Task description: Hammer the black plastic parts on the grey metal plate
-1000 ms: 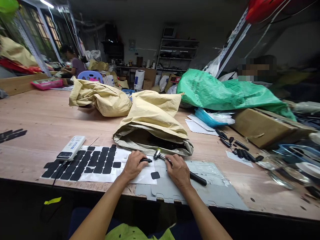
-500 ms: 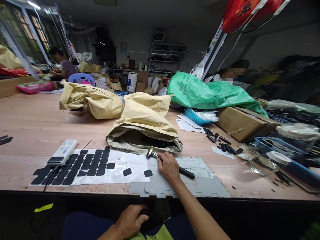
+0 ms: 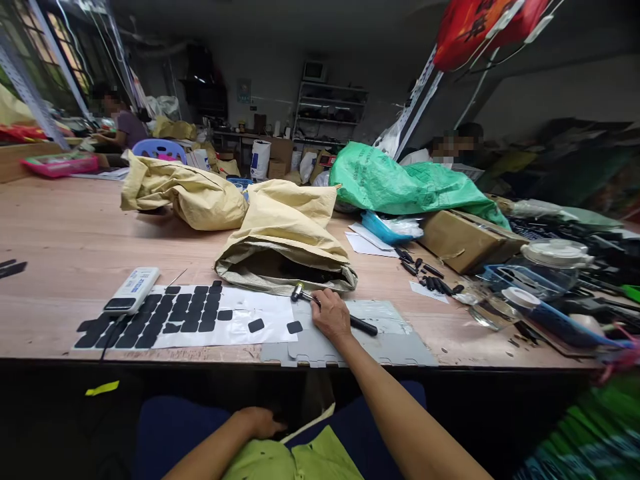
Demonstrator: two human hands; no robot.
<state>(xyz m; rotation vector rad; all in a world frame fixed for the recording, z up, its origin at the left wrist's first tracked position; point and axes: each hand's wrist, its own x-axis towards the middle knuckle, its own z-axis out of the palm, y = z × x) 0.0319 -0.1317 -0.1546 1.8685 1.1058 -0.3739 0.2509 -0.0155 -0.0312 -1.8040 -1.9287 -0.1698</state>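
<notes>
Grasping the shaft of a small hammer (image 3: pixel 363 325) in the right grip (image 3: pixel 331 315), over the grey sheet (image 3: pixel 400 347) on the worktop (image 3: pixel 75 233), just in front of the open cream sack (image 3: pixel 290 220). Holding the left grip (image 3: pixel 263 423) below the worktop's front edge; being unable to tell in shadow whether clenched, released or grasping anything. Having rows of black patches (image 3: pixel 190 313) on white paper (image 3: pixel 273 307) to the hammer's left.
</notes>
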